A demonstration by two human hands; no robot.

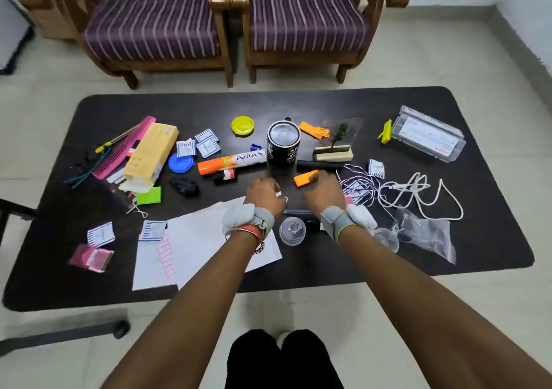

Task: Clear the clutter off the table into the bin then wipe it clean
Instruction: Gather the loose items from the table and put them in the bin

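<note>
Left hand [264, 195] and right hand [324, 192] low over cluttered surface [328, 101], fingers curled under, hidden; impossible to tell whether gripping anything. Orange card [304, 178] beside right hand.

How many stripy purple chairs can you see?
2. The left chair stands behind the table's left half. The right chair stands close beside it, behind the right half. None seems hidden.

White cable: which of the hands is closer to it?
Right. The right hand is just beside the white cable, close to its tangled loops. The left hand is farther away, on the other side of the right hand.
</note>
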